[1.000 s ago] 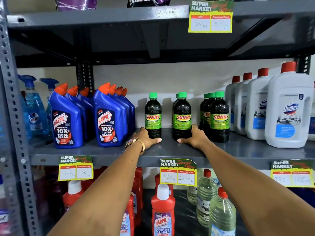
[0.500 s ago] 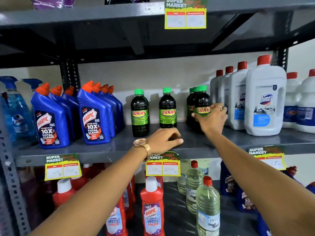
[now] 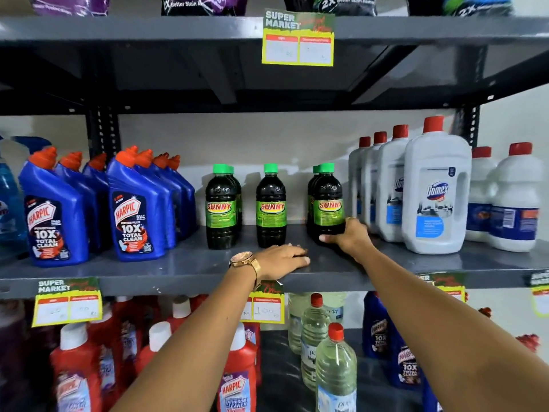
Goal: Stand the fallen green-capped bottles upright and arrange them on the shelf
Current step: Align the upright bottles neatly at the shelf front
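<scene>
A: Wide grey shelf (image 3: 178,267) across the middle, and every green-capped bottle on it is standing upright, in three spots between the blue Harpic bottles (image 3: 136,209) on the left and the white Domex bottles (image 3: 435,191) on the right.

B: Left spot, front bottle (image 3: 221,208) with another tucked behind it. Middle bottle (image 3: 271,206) shows alone. Right cluster, front bottle (image 3: 327,200) with at least one more just behind and to its left.

A: And the right hand (image 3: 352,237) is on that right front bottle, low down at its base. Thumb (image 3: 326,238) lies across the near face, the other fingers curl round the right side, so the bottle sits pinched between thumb and fingers.

B: Left hand (image 3: 280,260) lies palm down on the shelf, near edge, fingers (image 3: 300,257) stretched out flat and close together, pointing right. It holds nothing; the middle bottle stands just beyond it, apart from the fingertips.

A: Gold watch (image 3: 242,259) on that left wrist.
</scene>
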